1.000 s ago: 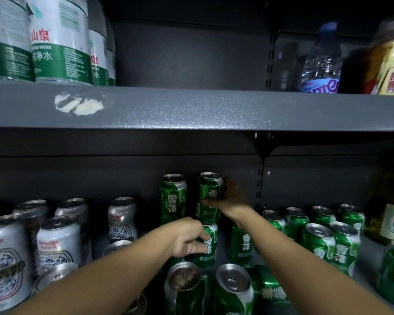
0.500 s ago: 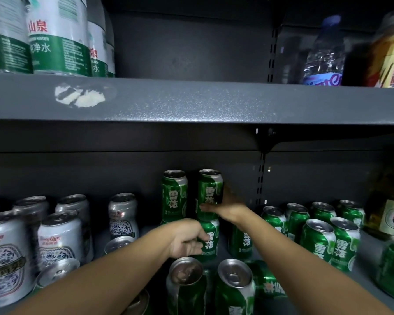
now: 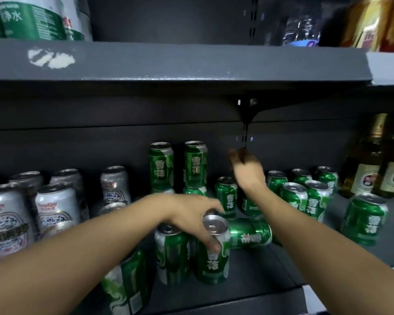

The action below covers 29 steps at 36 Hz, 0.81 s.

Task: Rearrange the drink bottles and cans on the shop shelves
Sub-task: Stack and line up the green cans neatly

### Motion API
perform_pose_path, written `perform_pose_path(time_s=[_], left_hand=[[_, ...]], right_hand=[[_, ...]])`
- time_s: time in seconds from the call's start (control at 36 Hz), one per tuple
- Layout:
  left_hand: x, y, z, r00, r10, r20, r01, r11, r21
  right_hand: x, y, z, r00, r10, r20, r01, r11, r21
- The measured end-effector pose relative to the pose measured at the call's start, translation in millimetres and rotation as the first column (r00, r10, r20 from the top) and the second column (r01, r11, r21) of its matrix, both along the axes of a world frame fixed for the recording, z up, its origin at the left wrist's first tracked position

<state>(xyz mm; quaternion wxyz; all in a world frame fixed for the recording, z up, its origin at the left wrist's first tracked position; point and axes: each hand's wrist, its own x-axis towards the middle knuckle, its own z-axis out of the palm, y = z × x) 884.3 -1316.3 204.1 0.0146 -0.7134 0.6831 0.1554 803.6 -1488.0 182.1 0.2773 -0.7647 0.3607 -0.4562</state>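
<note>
Green beer cans crowd the lower shelf (image 3: 268, 283). Two of them, a left stacked can (image 3: 161, 165) and a right stacked can (image 3: 195, 163), stand on top of other cans at the back. My left hand (image 3: 193, 214) reaches down over a front green can (image 3: 213, 251) and grips it near its top rim. My right hand (image 3: 246, 170) hangs in the air to the right of the stacked pair, fingers loosely bent, holding nothing. One green can (image 3: 250, 233) lies on its side behind the gripped one.
Silver cans (image 3: 55, 208) fill the shelf's left part. More green cans (image 3: 305, 198) stand at the right, with brown glass bottles (image 3: 364, 169) beyond them. The upper shelf (image 3: 191, 62) carries large water jugs (image 3: 32, 17) at left and bottles at right.
My right hand let go of the right stacked can and drew back to the right. My left hand moved forward and down onto a front can. The camera shifted closer.
</note>
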Motion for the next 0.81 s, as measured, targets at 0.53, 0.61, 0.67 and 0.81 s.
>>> perform_pose_path(time_s=[0.53,0.61,0.67,0.81], left_hand=[[-49.2,-69.6,63.5,0.81,0.283,-0.514,-0.566,0.609,-0.556],[-43.1,-82.2,44.8,0.748,0.276,-0.604,-0.622,0.609,-0.492],[-34.8,-84.6,27.2,0.728,0.362,-0.583,-0.644,0.653,-0.399],[-7.5,-84.4,-8.3,0.736,0.496,-0.46,-0.635,0.741,-0.218]], right_hand=[[-75.1,-7.7,16.2,0.811,0.584,-0.033,-0.547,0.777,0.311],[-62.6,-20.0,9.5,0.892,0.452,0.009,-0.437,0.859,0.267],[-50.7,-29.2,5.4,0.926,0.378,0.021,-0.366,0.88,0.302],[-19.0,-44.3,1.6,0.957,0.285,0.047,-0.287,0.917,0.277]])
